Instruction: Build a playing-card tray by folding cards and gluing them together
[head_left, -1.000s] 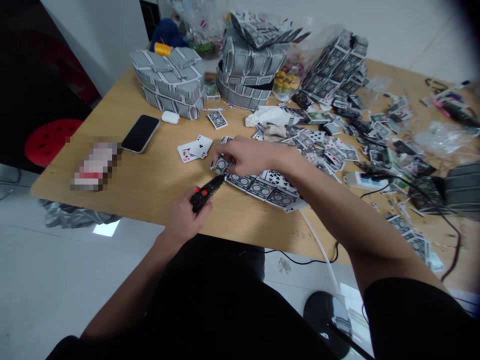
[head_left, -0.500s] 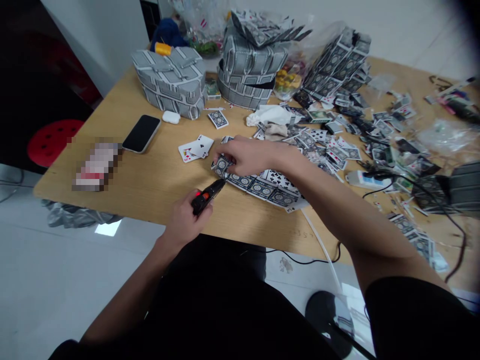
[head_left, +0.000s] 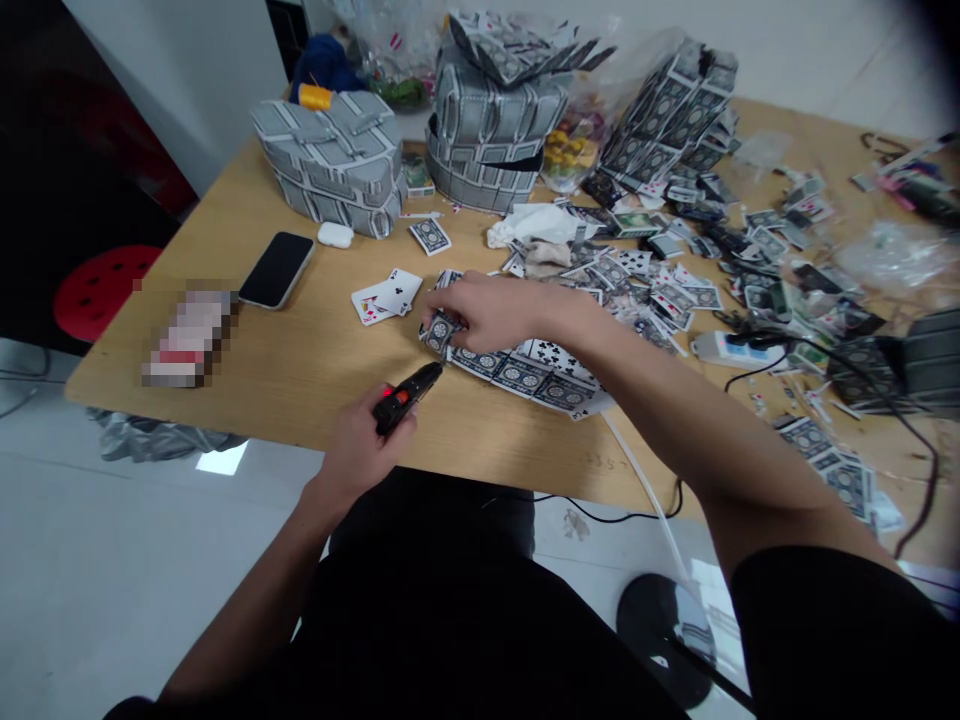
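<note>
My left hand [head_left: 365, 447] is closed around a black hand tool [head_left: 409, 396] with a narrow nose and orange and red parts; its exact kind is unclear. The nose points up and right, just short of the front edge of a strip of joined playing cards [head_left: 517, 378]. My right hand [head_left: 487, 312] pinches the left end of this strip, fingers bent over the patterned card backs. Part of the strip is hidden under my right forearm. Left of my right hand lie two loose face-up cards [head_left: 386, 297], overlapping.
Behind stand a grey card-woven box [head_left: 330, 165], a taller one [head_left: 499, 120] and a stack of card pieces [head_left: 671, 115]. A phone [head_left: 277, 270] and white earbud case [head_left: 335, 235] lie left. Loose cards and scraps spread right, near a power strip [head_left: 739, 352] with cables.
My left hand has drawn the tool slightly down and left, so its nose is a bit farther from the strip. My right hand keeps its pinch on the cards.
</note>
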